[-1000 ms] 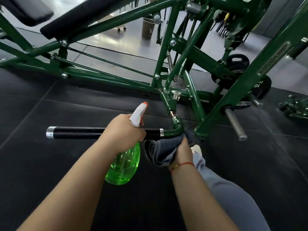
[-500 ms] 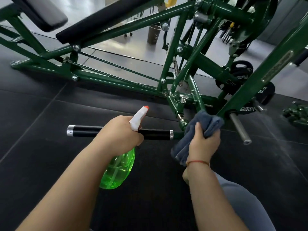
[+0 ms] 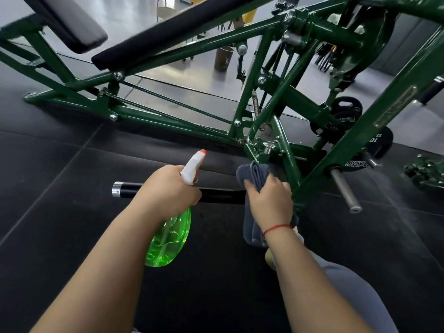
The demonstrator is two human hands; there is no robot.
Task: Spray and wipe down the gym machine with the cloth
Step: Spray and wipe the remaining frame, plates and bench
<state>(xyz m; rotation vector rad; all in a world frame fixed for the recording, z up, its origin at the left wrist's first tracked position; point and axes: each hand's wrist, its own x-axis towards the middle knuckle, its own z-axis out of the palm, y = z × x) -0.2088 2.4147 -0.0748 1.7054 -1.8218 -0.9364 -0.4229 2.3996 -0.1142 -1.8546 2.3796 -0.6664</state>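
One cloth (image 3: 255, 173), in right hand (image 3: 269, 204), at frame (image 3: 289, 159) corner.

Lower left and bottom of frame: bare mat (image 3: 60, 224), open passage; centre right crowded by frame tubes (image 3: 287, 152), handle (image 3: 129, 187) crossing mid-frame, peg (image 3: 344, 188) jutting at right.

apparently "10" on weight plate (image 3: 383, 145)
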